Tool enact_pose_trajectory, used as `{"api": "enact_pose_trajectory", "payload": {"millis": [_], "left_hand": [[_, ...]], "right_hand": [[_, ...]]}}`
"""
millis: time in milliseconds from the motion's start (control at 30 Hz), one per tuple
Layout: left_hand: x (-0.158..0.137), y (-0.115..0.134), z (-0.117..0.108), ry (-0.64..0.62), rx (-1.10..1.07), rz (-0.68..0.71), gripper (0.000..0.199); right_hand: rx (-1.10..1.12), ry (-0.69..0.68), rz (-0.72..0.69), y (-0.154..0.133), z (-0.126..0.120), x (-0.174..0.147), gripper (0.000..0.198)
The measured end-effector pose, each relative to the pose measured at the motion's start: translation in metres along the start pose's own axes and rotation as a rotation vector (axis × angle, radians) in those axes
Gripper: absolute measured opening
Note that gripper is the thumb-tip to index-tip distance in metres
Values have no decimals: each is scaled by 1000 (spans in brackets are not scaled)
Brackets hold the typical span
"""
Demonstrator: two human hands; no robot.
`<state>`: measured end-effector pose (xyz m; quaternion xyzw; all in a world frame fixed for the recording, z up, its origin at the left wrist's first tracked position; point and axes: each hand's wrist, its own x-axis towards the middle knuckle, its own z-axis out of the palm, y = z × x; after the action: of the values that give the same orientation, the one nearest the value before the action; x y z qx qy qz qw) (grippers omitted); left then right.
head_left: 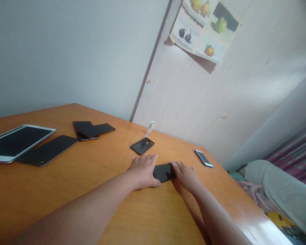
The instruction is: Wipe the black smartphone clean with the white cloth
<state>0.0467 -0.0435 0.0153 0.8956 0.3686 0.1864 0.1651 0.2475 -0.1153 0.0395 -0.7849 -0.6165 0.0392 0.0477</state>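
Observation:
A black smartphone (164,173) lies on the orange wooden table between my two hands, its dark face up. My left hand (144,171) grips its left end, thumb at the near edge and fingers along the far side. At the right end, the fingers of my right hand (186,175) rest around the phone's edge; the thumb side is partly hidden. Just beyond my left hand lies a black phone case (142,146) with a round cutout. A small clear spray bottle (150,129) stands behind the case.
Leftward lie a white-framed tablet (20,140), a black tablet (49,150) touching it, and two dark phones (98,129), one overlapping the other. A white-faced phone (203,159) is near the table's right edge. Walls border the table's back; bedding (277,183) is at right.

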Motion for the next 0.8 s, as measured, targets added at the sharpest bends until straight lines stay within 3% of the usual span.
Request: {"api": "enact_pose_trajectory", "payload": {"millis": [67, 233, 300, 400, 467, 533, 700, 800], "left_hand": [[0, -1, 1, 1, -9, 4, 107], [0, -1, 1, 6, -16, 5, 101], [0, -1, 1, 5, -12, 11, 103], [0, -1, 1, 2, -6, 8, 107], [0, -1, 1, 0, -3, -1, 109], [1, -2, 1, -1, -6, 6, 108], [0, -2, 2, 14, -11, 10, 100], [0, -2, 2, 11, 2, -3, 95]], "right_hand": [[4, 15, -45, -9, 3, -6, 47], [133, -53, -379, -33, 4, -27, 49], [117, -51, -315, -24, 3, -22, 48], [16, 4, -67, -3, 2, -6, 46], [-34, 21, 22, 3, 4, 1, 46], [-53, 29, -2, -4, 6, 2, 46], [21, 0, -267, -55, 6, -13, 47], [43, -29, -340, -70, -1, -22, 47]]}}
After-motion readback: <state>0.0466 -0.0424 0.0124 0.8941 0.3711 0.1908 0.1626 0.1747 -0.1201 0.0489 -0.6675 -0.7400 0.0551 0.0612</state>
